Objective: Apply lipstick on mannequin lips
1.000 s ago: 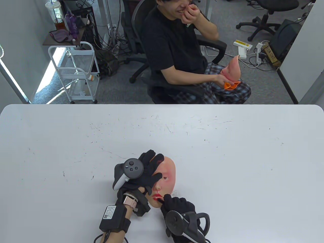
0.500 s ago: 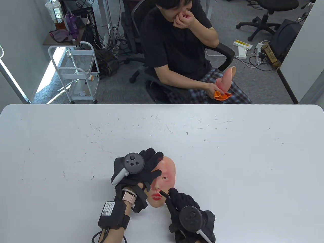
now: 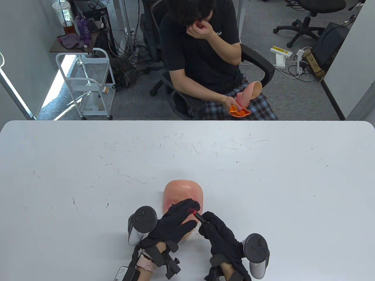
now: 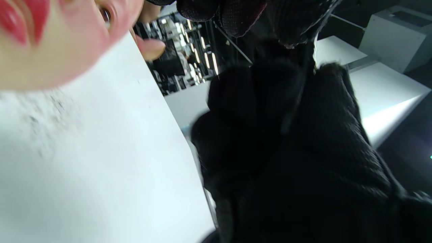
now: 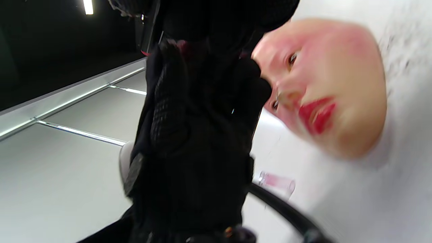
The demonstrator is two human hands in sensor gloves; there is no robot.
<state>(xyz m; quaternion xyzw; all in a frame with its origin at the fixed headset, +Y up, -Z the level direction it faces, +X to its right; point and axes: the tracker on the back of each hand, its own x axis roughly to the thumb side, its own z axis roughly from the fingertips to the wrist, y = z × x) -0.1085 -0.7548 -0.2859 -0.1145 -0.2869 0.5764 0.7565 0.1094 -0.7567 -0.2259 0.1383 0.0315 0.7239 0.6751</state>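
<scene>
The mannequin face mask [image 3: 183,191] lies on the white table [image 3: 263,175], forehead toward the far side. Its lips are red in the left wrist view [image 4: 23,17] and the right wrist view [image 5: 315,114]. My left hand [image 3: 194,214] lies over the mask's lower face, hiding the lips in the table view; its fingers and thumb are spread around the lipstick's red tip. My right hand [image 3: 205,221] grips the black lipstick [image 3: 199,217], which points up-left over the mask. I cannot tell whether the left fingers touch the tip.
A small clear pinkish tube [image 5: 276,182] lies on the table by the mask's chin. A seated person across the table holds another mask [image 3: 249,92] and an orange item [image 3: 239,111]. A white cart [image 3: 88,85] stands at far left.
My left hand left the mask's forehead and came down over its lower face to the lipstick tip. My right hand lifted the lipstick off the lips and turned. The mask now faces straight.
</scene>
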